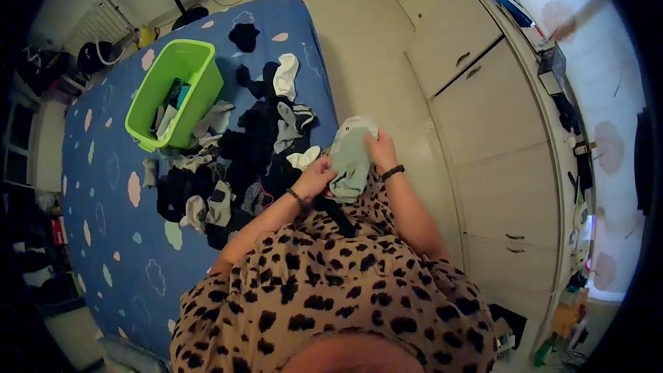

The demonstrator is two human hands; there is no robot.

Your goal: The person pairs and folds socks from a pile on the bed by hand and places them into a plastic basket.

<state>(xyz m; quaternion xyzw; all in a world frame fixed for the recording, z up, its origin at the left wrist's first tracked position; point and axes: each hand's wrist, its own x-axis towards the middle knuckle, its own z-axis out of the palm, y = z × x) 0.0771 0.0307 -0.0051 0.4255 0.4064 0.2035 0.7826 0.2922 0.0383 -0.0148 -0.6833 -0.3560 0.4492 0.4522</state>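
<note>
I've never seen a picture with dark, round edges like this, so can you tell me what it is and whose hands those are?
Of course! There is no machine at work here: these are a person's own bare hands. There is just one picture, from a camera worn on that person's head, looking forward and down. That's why you see their spotted clothes at the bottom.

The left hand and right hand hold a pale green sock between them, with something white at its upper end.

Beside them is a bed with a blue cover. On it lie a loose heap of socks, many of them dark, and a bright green tub with a few things inside.
</note>
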